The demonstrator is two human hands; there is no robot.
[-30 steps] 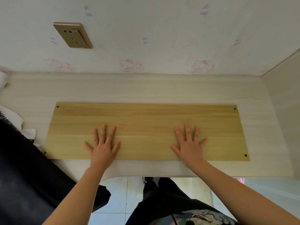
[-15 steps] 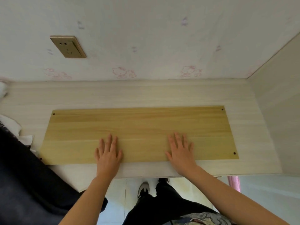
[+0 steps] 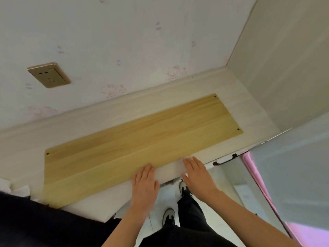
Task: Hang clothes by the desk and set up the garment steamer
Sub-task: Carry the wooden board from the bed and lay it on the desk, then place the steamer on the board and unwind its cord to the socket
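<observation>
A pale wooden desk (image 3: 204,86) runs along the wall, with a yellow wood board (image 3: 138,138) lying flat on it. My left hand (image 3: 145,184) rests palm down at the desk's front edge, fingertips on the board's near edge. My right hand (image 3: 196,172) lies flat beside it on the desk's front lip, fingers together. Neither hand holds anything. A dark garment (image 3: 35,223) lies heaped at the lower left, over the desk's left end. No steamer is in view.
A brass wall socket (image 3: 49,74) sits on the wall above the desk's left part. A side panel (image 3: 284,59) closes the desk at the right. Pink fabric (image 3: 256,175) hangs at the lower right. My legs and shoes (image 3: 169,217) stand on the tiled floor.
Both hands have slid back from the middle of the board to the desk's front edge and come closer together. The view has tilted and swung to the right.
</observation>
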